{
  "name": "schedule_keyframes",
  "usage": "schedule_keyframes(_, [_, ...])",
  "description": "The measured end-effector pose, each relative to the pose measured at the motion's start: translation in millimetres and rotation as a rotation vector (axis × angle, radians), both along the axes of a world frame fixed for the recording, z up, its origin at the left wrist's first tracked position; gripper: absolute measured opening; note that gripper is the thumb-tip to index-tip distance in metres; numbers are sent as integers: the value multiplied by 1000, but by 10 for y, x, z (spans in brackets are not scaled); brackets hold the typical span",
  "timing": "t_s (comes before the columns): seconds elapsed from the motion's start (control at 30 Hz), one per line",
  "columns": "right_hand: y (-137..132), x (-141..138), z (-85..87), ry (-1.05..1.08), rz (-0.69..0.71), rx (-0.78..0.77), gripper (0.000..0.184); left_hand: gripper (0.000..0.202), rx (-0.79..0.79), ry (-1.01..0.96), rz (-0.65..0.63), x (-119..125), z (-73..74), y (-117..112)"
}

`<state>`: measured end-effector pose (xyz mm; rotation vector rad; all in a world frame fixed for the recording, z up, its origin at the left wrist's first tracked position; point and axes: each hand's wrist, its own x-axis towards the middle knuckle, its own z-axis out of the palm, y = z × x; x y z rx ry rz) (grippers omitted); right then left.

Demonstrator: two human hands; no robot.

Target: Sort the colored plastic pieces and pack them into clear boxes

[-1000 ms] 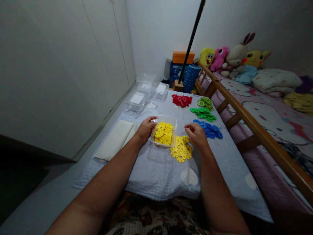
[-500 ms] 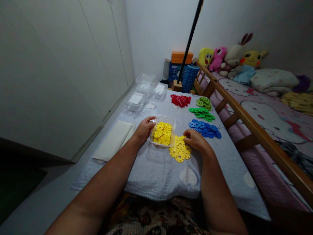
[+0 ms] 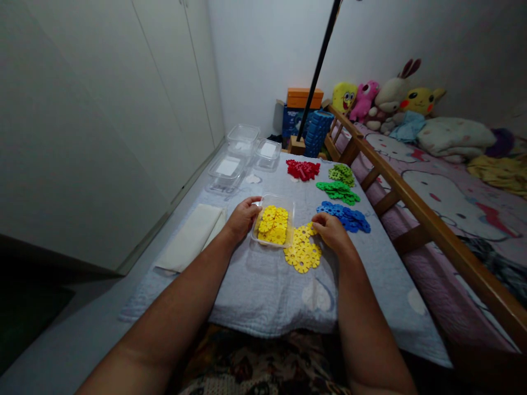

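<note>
Yellow discs: one tub, one pile, both hands engaged

Left hand [image 3: 242, 219]: thumb and fingers clamped on left rim of clear tub [image 3: 291, 216], which stands on the cloth [image 3: 272, 296] in front of the person. Right hand [image 3: 331, 230]: fingertips together on one yellow disc [image 3: 314, 227] at the far edge of the yellow pile [image 3: 303, 253], right of tub.

Counts: piles, five: yellow, red [image 3: 303, 170], lime [image 3: 341, 174], green [image 3: 338, 192], blue [image 3: 346, 215]. Discs overlap; exact number cannot be told. Further clear tubs [image 3: 212, 171]: at least three, back left.

Labels: white rectangles on at least two tubs, writing indiscernible. Blue box [image 3: 291, 123]: pale lettering, too small to read.
</note>
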<state>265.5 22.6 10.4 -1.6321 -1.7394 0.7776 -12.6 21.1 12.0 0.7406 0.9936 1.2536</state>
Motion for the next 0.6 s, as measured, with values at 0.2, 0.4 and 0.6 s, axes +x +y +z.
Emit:
schedule_keyframes(0.2, [40, 4, 3, 48, -117, 129, 19, 54, 6, -11, -12, 1, 21, -10])
schedule_keyframes(0.4, [-37, -246, 74, 309, -68, 265, 23, 51, 9, 9, 4, -7, 13, -4])
schedule_keyframes(0.6, [-214, -590, 200, 242, 103, 366, 12, 50, 16, 20, 15, -11, -8, -4])
